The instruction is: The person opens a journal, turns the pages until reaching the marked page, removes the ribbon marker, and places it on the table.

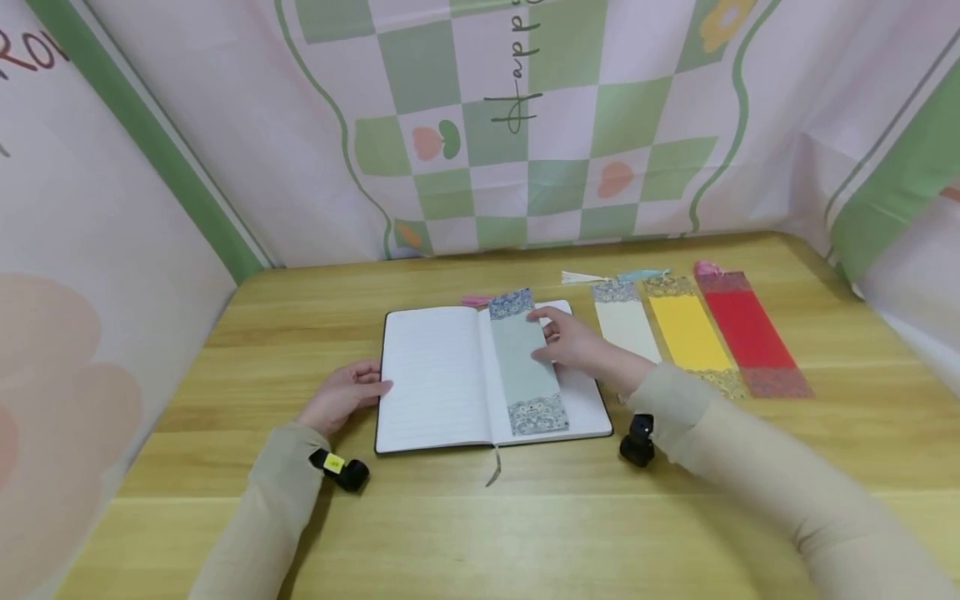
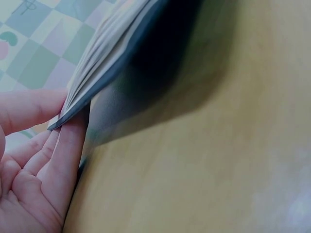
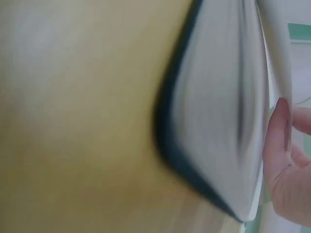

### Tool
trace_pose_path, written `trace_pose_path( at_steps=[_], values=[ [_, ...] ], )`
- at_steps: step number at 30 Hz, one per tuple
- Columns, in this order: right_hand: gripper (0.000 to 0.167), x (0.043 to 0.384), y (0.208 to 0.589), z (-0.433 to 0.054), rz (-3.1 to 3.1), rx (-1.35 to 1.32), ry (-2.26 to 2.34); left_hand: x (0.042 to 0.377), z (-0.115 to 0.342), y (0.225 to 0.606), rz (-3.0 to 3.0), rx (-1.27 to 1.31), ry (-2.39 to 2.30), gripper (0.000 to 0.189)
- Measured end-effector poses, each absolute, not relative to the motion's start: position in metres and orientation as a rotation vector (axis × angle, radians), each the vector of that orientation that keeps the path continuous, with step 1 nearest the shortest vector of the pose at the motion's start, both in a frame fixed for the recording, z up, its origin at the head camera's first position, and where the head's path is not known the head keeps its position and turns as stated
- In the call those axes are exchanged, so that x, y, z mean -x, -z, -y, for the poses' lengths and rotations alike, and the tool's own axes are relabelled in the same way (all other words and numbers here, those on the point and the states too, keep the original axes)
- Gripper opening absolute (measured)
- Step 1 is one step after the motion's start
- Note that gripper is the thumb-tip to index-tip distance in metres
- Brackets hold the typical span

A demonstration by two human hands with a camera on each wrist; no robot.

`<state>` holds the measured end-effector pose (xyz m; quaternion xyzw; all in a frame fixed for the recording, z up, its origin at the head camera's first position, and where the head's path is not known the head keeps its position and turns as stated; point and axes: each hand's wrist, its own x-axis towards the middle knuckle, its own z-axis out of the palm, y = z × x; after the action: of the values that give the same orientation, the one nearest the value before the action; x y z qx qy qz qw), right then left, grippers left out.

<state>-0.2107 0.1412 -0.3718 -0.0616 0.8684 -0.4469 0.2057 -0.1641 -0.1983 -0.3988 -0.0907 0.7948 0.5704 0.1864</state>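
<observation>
An open notebook [image 1: 431, 379] with lined white pages and a dark cover lies on the table. My left hand [image 1: 347, 393] pinches its left edge, thumb on the pages and fingers under the cover, as the left wrist view shows at the cover's edge [image 2: 116, 73]. Over the right-hand page is a pale grey-green bookmark [image 1: 521, 358] with blue lace-patterned ends. My right hand [image 1: 573, 340] holds this bookmark by its right edge, between thumb and fingers [image 3: 278, 126]. A pink tassel [image 1: 476, 300] shows at the notebook's top edge.
Right of the notebook lie three more bookmarks: white [image 1: 626, 321], yellow [image 1: 690, 333] and red [image 1: 753, 329], with tassels at their far ends. A grey ribbon [image 1: 493, 468] hangs from the notebook's near edge. A patterned cloth [image 1: 558, 150] stands behind the wooden table [image 1: 480, 542].
</observation>
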Motion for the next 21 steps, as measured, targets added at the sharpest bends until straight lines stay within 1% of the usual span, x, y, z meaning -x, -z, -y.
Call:
trace_pose_path(
  at_steps=[5, 11, 16, 21],
  values=[
    [0.059, 0.212, 0.372, -0.157, -2.368, 0.211, 1.307, 0.163, 0.198, 0.400, -2.243, 0.266, -1.605, 0.042],
    [0.060, 0.218, 0.363, -0.192, -2.367, 0.300, 1.394, 0.162, 0.200, 0.400, -2.243, 0.265, -1.615, 0.048],
    [0.062, 0.225, 0.346, -0.228, -2.407, 0.275, 1.394, 0.161, 0.201, 0.400, -2.243, 0.259, -1.609, 0.049],
    [0.064, 0.233, 0.325, -0.273, -2.518, 0.209, 1.300, 0.162, 0.202, 0.402, -2.238, 0.249, -1.613, 0.050]
  ],
)
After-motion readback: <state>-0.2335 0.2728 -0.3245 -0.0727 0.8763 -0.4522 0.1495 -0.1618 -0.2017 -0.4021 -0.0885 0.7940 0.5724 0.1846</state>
